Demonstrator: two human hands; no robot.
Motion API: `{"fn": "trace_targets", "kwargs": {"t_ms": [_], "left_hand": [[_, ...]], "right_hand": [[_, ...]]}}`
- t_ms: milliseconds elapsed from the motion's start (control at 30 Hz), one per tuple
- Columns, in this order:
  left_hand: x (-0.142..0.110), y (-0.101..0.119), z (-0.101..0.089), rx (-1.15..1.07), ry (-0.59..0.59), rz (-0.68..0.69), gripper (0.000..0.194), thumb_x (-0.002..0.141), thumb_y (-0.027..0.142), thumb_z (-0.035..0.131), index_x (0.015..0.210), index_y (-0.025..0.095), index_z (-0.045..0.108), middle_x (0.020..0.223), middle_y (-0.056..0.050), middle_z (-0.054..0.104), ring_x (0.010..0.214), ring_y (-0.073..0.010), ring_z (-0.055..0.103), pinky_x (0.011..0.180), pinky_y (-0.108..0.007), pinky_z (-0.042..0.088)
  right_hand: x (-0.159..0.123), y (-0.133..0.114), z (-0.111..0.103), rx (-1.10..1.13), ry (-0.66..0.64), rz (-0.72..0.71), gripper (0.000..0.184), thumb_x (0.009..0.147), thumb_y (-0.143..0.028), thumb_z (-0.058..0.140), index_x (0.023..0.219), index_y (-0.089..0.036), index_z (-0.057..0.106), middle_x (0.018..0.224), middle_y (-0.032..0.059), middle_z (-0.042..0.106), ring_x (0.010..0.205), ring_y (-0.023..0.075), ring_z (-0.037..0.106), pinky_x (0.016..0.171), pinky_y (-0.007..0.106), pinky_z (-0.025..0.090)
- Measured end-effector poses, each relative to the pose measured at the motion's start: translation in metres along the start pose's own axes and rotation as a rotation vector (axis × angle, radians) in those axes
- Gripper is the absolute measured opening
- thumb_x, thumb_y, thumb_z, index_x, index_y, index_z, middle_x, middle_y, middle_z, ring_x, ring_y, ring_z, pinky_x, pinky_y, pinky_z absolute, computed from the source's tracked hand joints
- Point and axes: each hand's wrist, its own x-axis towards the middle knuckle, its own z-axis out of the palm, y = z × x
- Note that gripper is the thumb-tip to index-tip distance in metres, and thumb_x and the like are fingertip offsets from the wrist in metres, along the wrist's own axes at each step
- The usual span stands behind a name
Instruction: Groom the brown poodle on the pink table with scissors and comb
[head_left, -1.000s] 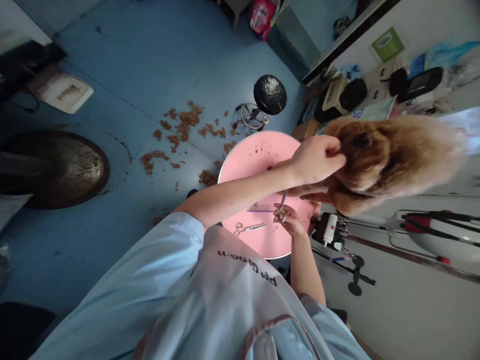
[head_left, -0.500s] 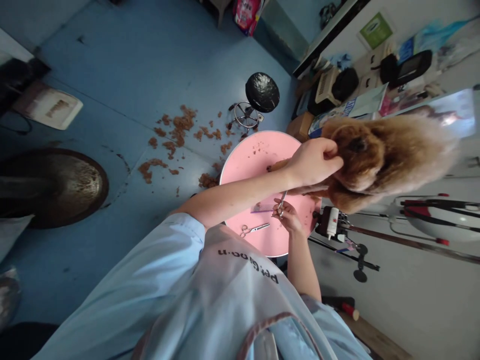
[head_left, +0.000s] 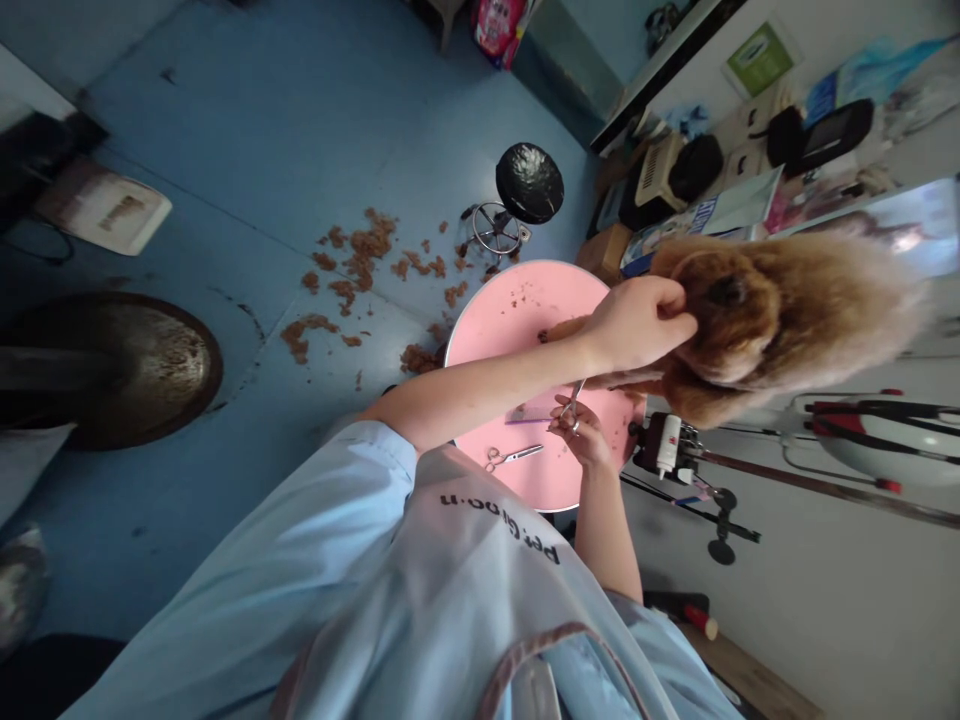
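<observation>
A curly brown dog (head_left: pixel 832 300) is at the far right of the pink round table (head_left: pixel 495 330), its head turned toward me. My left hand (head_left: pixel 649 318) reaches across with fingers pinched at the side of the dog's head, apparently on its fur; the fingertips are partly hidden. Lower down, my right hand (head_left: pixel 581 432) is closed around the handles of a pair of scissors (head_left: pixel 576 392), whose blades point up toward my left forearm. Beside that hand lie a purple comb (head_left: pixel 527 420) and a second pair of scissors (head_left: pixel 514 457), flat on the tabletop.
Clumps of cut brown fur (head_left: pixel 367 250) are scattered over the blue floor. A black wheeled stool (head_left: pixel 529 183) stands behind the table. A metal arm (head_left: pixel 825 485) and a holder with a white bottle (head_left: pixel 667 446) are at the right. Boxes and a pet carrier (head_left: pixel 658 172) line the wall.
The whole view has shifted slightly to the right. My left hand stays at the dog's head, and the scissors in my right hand have moved only a little.
</observation>
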Motion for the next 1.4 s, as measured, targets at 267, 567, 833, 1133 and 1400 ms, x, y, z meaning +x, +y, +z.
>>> {"fn": "trace_targets", "kwargs": {"t_ms": [267, 567, 833, 1133, 1400], "left_hand": [[-0.002, 0.003, -0.004, 0.001, -0.006, -0.005, 0.027, 0.077, 0.016, 0.054, 0.054, 0.016, 0.039, 0.058, 0.002, 0.042, 0.063, -0.0105, 0.040, 0.066, -0.028, 0.035], [-0.001, 0.000, -0.001, -0.025, 0.004, -0.020, 0.026, 0.076, 0.016, 0.054, 0.054, 0.016, 0.040, 0.056, 0.003, 0.042, 0.060, -0.0095, 0.039, 0.063, -0.027, 0.035], [-0.002, -0.001, 0.001, -0.019, 0.018, -0.012, 0.025, 0.076, 0.017, 0.055, 0.055, 0.016, 0.041, 0.056, 0.003, 0.043, 0.060, -0.0092, 0.040, 0.063, -0.026, 0.036], [-0.004, -0.003, 0.001, 0.006, 0.031, 0.007, 0.024, 0.076, 0.018, 0.055, 0.056, 0.016, 0.041, 0.057, 0.002, 0.044, 0.060, -0.0090, 0.041, 0.062, -0.026, 0.037], [-0.002, -0.001, -0.002, 0.020, 0.035, 0.008, 0.024, 0.075, 0.016, 0.054, 0.055, 0.016, 0.041, 0.056, 0.003, 0.044, 0.058, -0.0087, 0.040, 0.060, -0.026, 0.035]], "right_hand": [[0.001, -0.003, 0.004, 0.037, 0.037, 0.016, 0.046, 0.062, -0.026, 0.078, 0.105, -0.018, 0.062, 0.083, 0.0032, 0.067, 0.068, 0.0135, 0.063, 0.064, 0.028, 0.055], [0.007, 0.001, -0.007, 0.097, 0.016, 0.019, 0.041, 0.067, -0.029, 0.073, 0.105, -0.018, 0.061, 0.084, 0.0038, 0.066, 0.070, 0.0138, 0.062, 0.066, 0.029, 0.055], [0.022, 0.009, -0.011, 0.199, 0.020, 0.003, 0.035, 0.068, -0.031, 0.069, 0.101, -0.021, 0.063, 0.083, 0.0022, 0.065, 0.070, 0.0123, 0.060, 0.066, 0.027, 0.053], [0.034, 0.020, -0.017, 0.246, -0.018, 0.020, 0.029, 0.071, -0.027, 0.068, 0.099, -0.021, 0.063, 0.080, -0.0001, 0.065, 0.068, 0.0096, 0.060, 0.065, 0.023, 0.053], [0.048, 0.030, -0.027, 0.261, -0.053, 0.019, 0.023, 0.075, -0.025, 0.064, 0.098, -0.023, 0.063, 0.085, 0.0001, 0.067, 0.073, 0.0106, 0.062, 0.070, 0.026, 0.054]]}}
